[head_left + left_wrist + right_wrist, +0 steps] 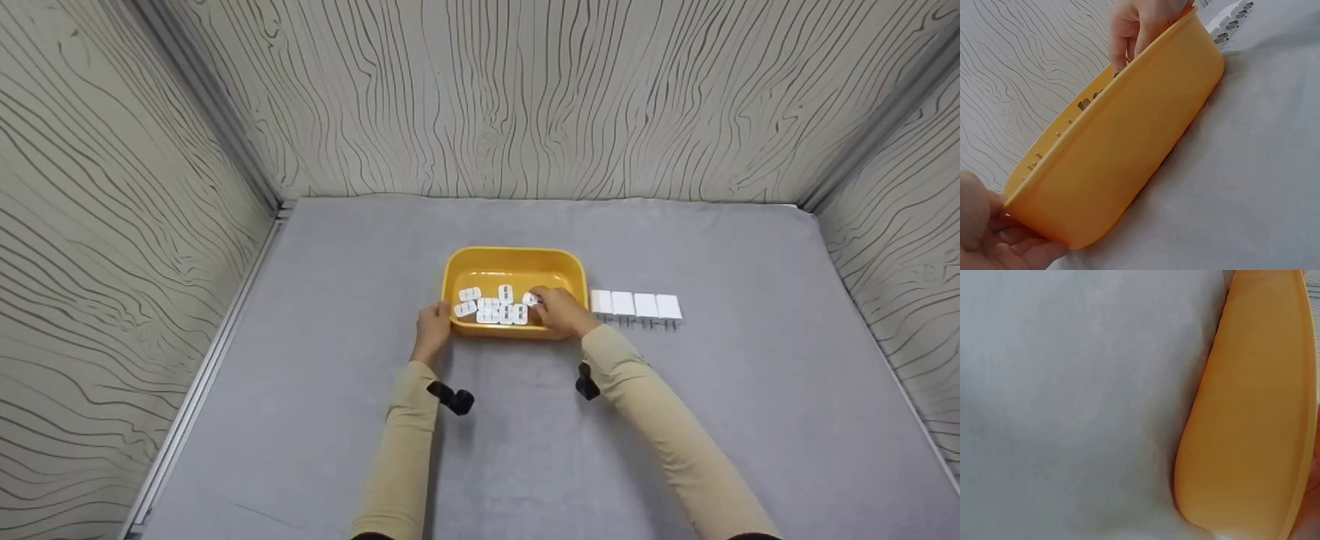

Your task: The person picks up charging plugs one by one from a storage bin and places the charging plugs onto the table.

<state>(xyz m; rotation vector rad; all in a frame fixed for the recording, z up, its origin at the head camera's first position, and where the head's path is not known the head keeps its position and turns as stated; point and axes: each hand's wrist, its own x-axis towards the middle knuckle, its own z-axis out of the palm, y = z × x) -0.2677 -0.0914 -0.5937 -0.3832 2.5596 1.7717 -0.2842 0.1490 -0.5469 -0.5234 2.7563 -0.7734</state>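
Note:
A yellow plastic tub (514,262) sits on the grey cloth, with several white plug adapters (487,316) lying in its near half. At the tub's left end my left hand (433,328) grips the corner, thumb at the rim and fingers under the side in the left wrist view. My right hand (564,310) reaches over the near right rim and pinches a white plug adapter (529,298) inside the tub. Metal prongs (1085,103) stick up behind the tub wall in the left wrist view. Only the tub's outer wall (1252,405) and a sliver of hand show in the right wrist view.
Just right of the tub, a row of several white plug adapters (635,304) stands side by side, prongs toward me. Grey cloth (337,300) covers the table. Wood-patterned panels (495,105) close off the back and both sides.

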